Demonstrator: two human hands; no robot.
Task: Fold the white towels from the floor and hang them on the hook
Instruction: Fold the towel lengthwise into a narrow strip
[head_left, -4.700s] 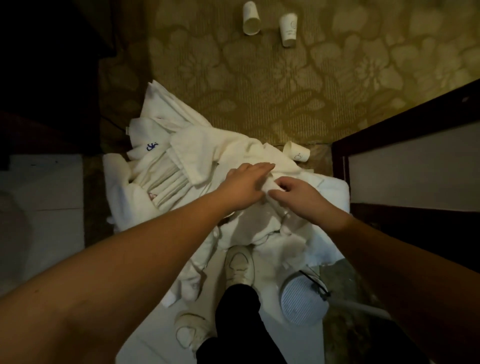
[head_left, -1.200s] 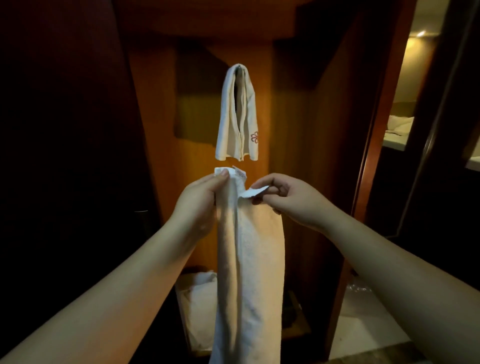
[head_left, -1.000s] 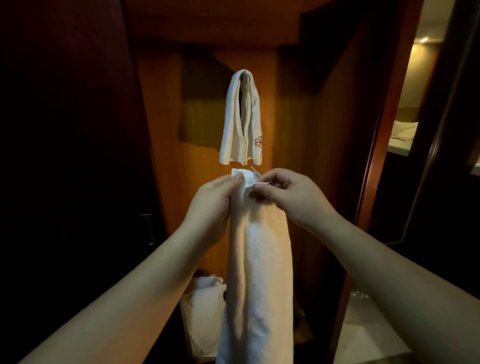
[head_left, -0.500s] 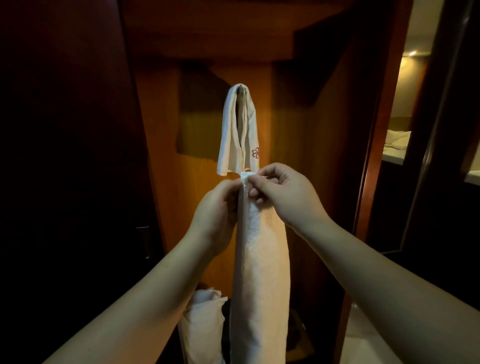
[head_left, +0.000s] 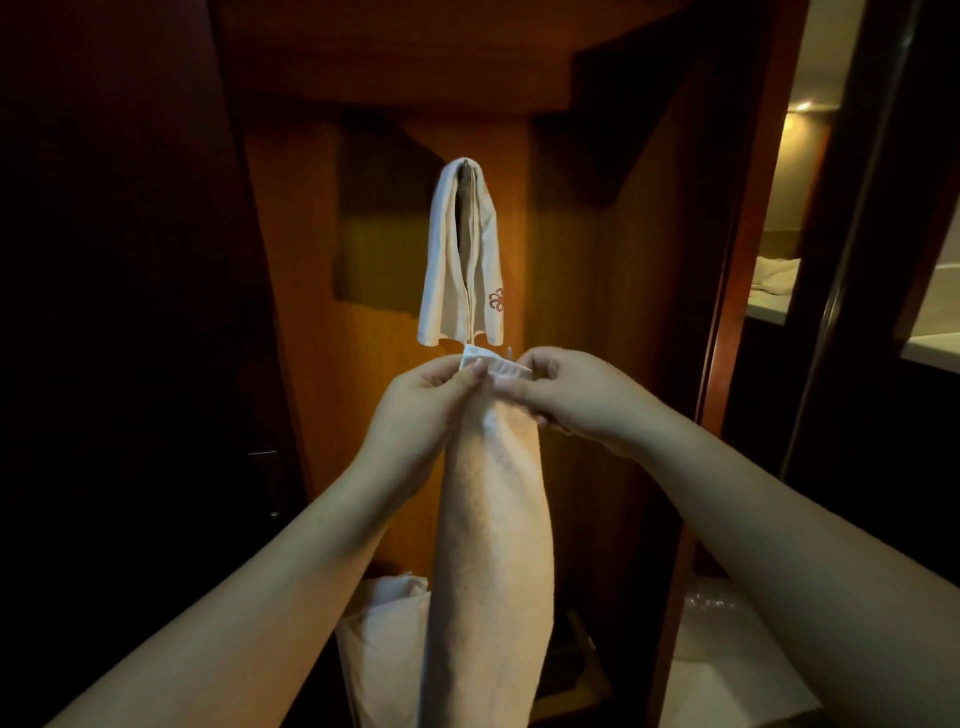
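**A:** You hold the towel (head_left: 493, 519) up in front of you, its long folded body hanging straight down between your forearms. Its top edge sits just under the hung towel (head_left: 462, 260).

**B:** And my hands?

**A:** Your left hand (head_left: 415, 400) pinches the top edge, thumb on the front. Your right hand (head_left: 571, 395) has its fingers curled round the same edge, which is bunched between the two. Neither hand has a finger to spare.

**B:** How do I do this well?

**A:** Keep the fold tight and the edges level, so the towel doesn't open as you lift. The hook (head_left: 470, 162) is almost hidden under the hung towel; I'd say raise yours well above it, then lay it over the top rather than push from below. Whether the hook can take a second towel, I cannot tell.

**B:** Room to move?

**A:** Narrow. The wooden panel (head_left: 597, 312) stands close behind, a dark door (head_left: 130, 312) on your left, a door frame (head_left: 748, 260) on your right. Upward looks free until the overhang (head_left: 415, 62). More white cloth (head_left: 379, 649) lies low behind the towel.
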